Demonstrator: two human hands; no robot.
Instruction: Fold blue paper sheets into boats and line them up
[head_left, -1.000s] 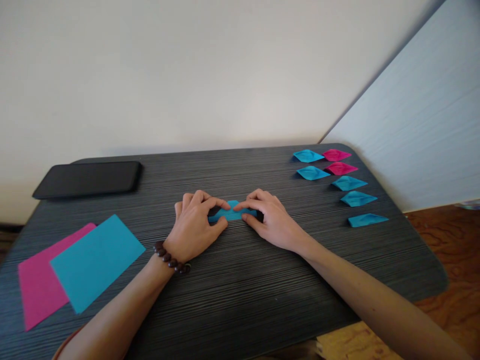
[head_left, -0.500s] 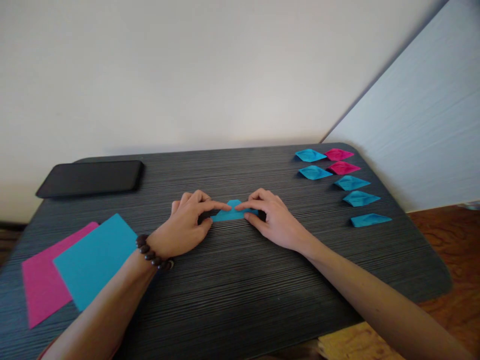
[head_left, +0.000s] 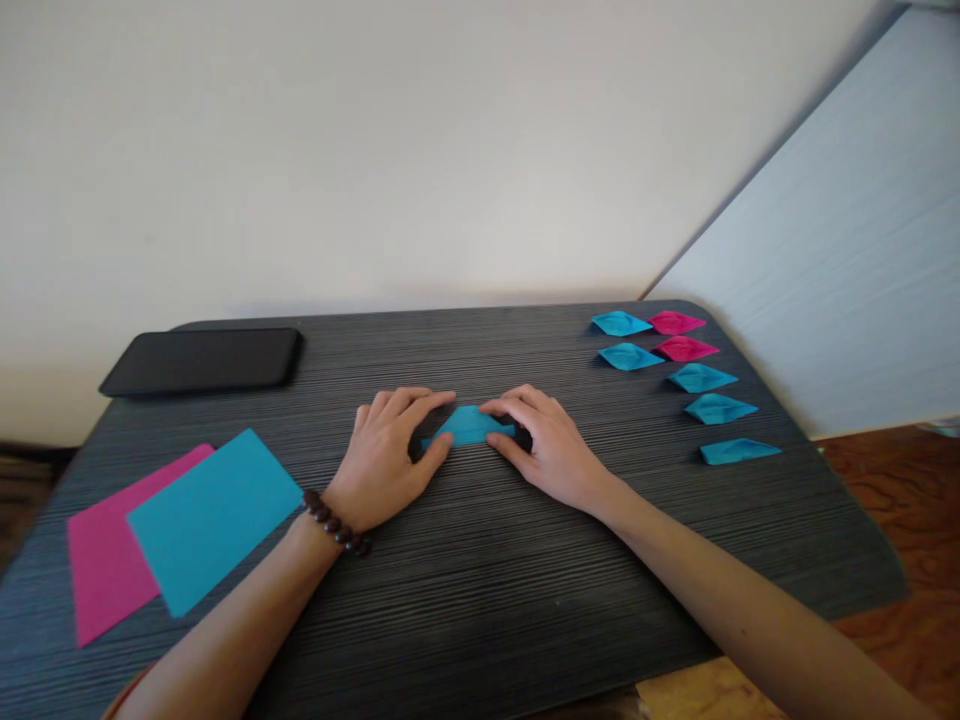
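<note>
A small folded blue paper with sloping upper corners lies on the dark table between my two hands. My left hand is at its left end, thumb pressed on the near edge and forefinger stretched along the upper left side. At the right end, my right hand curls round the paper, forefinger on its upper edge and thumb on its lower edge. The other fingers of both hands are bent. Parts of the paper's ends are hidden under the fingers. A dark beaded bracelet circles my left wrist.
Left of my hands, a flat blue sheet overlaps a pink sheet. A black phone-like slab lies at the back left. Several folded blue boat shapes and two pink ones sit along the right side.
My left thumb has moved right onto the paper, and its forefinger has lifted from the middle to the far edge. My right forefinger has drawn back, so more paper shows.
</note>
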